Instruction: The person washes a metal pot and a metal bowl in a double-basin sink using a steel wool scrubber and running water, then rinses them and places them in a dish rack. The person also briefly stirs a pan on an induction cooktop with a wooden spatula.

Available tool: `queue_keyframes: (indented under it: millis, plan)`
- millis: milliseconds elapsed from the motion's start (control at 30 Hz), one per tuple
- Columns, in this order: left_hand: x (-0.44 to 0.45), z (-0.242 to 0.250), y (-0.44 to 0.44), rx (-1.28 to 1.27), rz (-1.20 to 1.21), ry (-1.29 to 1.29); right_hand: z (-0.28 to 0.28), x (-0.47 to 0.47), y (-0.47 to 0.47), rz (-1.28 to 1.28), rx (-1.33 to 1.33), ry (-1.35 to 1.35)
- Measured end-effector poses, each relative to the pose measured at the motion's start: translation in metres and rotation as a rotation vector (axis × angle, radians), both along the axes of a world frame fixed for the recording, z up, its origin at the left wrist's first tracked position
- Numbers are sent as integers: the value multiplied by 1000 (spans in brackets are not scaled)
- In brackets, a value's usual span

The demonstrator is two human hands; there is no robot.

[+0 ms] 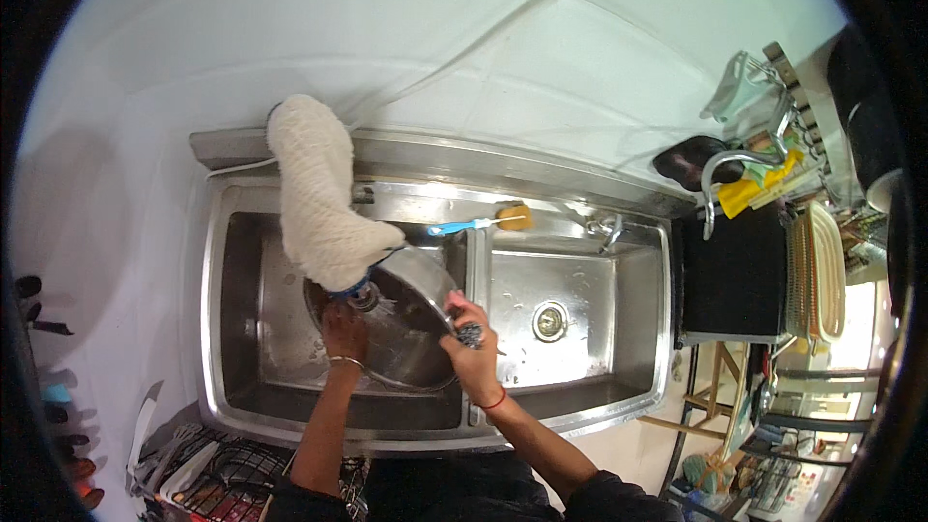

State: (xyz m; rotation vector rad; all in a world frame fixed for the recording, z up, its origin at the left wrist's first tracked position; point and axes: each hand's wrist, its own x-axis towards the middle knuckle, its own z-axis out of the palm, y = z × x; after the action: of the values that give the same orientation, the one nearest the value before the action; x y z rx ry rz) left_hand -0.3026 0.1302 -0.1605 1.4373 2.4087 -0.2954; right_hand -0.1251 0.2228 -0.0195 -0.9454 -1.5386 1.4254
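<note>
A large metal bowl (pixel 406 348) sits tilted in the left basin (pixel 279 333) of a stainless-steel double sink. My right hand (pixel 471 359) is at the bowl's right rim, closed around a steel wool scrubber (pixel 470 335). My left hand (pixel 344 333) reaches over the lower left part of the rim, its fingers inside the bowl below a tap spout (pixel 362 297). Whether those fingers grip anything is hidden. A fluffy white cover (pixel 312 188) wraps the tap body above the bowl.
A blue-handled brush (pixel 460 226) and a brown sponge (pixel 515 216) lie on the sink's back ledge. The right basin (pixel 558 362) has a drain (pixel 549 321) and a small tap (pixel 607 228). Plastic baskets (pixel 819 275) stand at right; a wire rack (pixel 225 478) is at lower left.
</note>
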Motion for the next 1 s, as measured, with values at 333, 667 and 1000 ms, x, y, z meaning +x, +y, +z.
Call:
queue_keyframes:
  millis: [333, 667, 1000]
  plan:
    - [76, 13, 79, 512, -3, -694, -7, 7, -13, -146, -764, 173]
    - [17, 38, 18, -47, -251, -167, 2, 38, 11, -229, -605, 145]
    - [30, 71, 51, 563, -30, -713, 14, 37, 15, -180, -879, 113]
